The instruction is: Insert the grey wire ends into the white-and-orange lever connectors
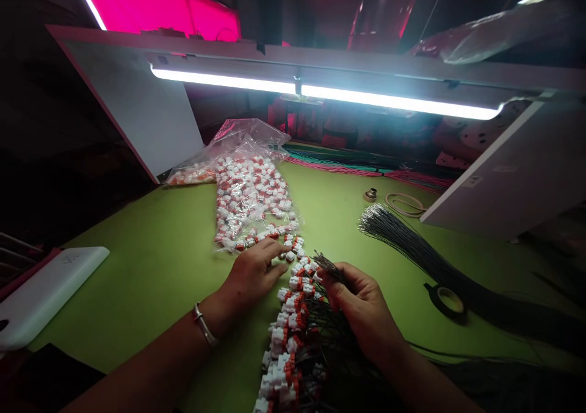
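Bare hands (256, 271) and forearms (151, 353), slim silvery left-wrist bracelet (204, 326), probably metal

A pale left panel (132, 102) and pale right panel (499, 175) flank the green table (160, 248). Below a crossbar (357, 62), white light tubes (403, 100) glow. Behind lies a dark room, with a magenta patch (165, 4) and another light strip (89, 1) at upper left.

row of white-and-red connectors (280, 367): near end cut off by the view's edge. dark wires (327, 263) in right hand (366, 309): partly hidden by the fingers; tips too small to tell. left hand (253, 272): fingertip contact with connectors undeterminable. white case (59, 288), left: marking illegible. black wire bundle (428, 257): cut off at right.
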Available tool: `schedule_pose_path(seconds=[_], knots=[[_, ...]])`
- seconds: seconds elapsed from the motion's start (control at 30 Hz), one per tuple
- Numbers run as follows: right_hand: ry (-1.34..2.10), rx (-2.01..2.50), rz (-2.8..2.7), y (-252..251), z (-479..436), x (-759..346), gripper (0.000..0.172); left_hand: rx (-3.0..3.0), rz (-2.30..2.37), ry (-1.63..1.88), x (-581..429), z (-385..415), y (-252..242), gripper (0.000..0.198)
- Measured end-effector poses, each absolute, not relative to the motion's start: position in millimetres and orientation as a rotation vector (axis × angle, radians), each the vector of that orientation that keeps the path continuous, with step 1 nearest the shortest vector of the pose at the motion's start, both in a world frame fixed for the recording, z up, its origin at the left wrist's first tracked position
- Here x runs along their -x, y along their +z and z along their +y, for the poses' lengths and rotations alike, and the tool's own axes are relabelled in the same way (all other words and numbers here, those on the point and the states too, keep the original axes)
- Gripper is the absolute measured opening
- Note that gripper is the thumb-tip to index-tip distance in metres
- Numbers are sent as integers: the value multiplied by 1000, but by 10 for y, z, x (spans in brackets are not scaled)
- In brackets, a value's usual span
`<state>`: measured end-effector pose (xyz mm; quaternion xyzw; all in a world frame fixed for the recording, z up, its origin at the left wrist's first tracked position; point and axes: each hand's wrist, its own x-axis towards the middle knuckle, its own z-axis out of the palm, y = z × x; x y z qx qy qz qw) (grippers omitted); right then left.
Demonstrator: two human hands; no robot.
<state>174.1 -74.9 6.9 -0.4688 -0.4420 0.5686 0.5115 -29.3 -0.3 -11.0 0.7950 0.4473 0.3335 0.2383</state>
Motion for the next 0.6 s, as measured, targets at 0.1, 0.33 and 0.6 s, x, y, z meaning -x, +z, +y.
schedule_pose_path(seconds=[0.1, 0.33, 0.6], knots=[[1412, 1112, -1068, 79, -752, -1729, 26, -2336, 1240, 850, 212, 65, -178, 22], [1363, 1090, -1111, 46, -728, -1764, 27, -2144, 1212, 1057, 192, -18, -153, 9], [1413, 1065, -943, 89, -723, -1721, 26, -802, 915, 904, 190, -262, 77, 37]])
